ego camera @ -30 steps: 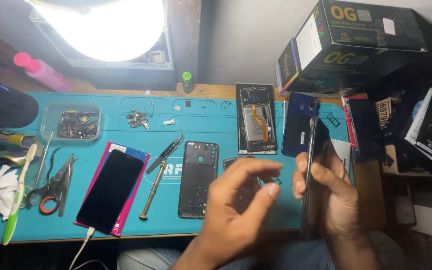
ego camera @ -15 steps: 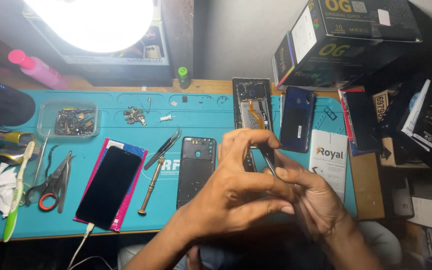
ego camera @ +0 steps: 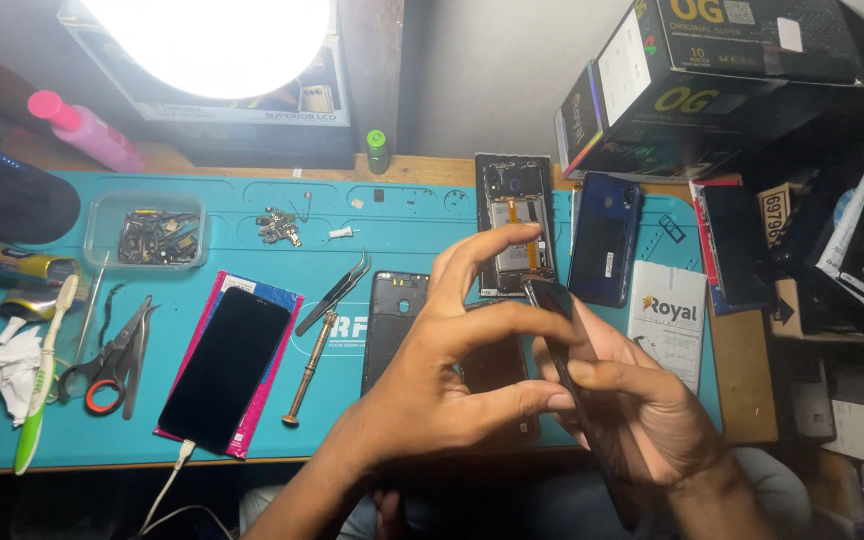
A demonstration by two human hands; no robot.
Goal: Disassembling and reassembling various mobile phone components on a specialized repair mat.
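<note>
Having been brought together over the teal mat point(ego camera: 252, 420), a thin dark phone panel point(ego camera: 564, 340) is now pinched edge-on by both hands, left hand point(ego camera: 452, 390) and right hand point(ego camera: 642, 410) closed on it.

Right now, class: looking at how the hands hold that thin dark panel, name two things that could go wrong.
1. Both hands, left hand and right hand, hold the thin dark panel above the mat; a slip might drop or flex it.
2. Loose small parts lie uncontained on the teal mat; an arm could scatter them.
</note>
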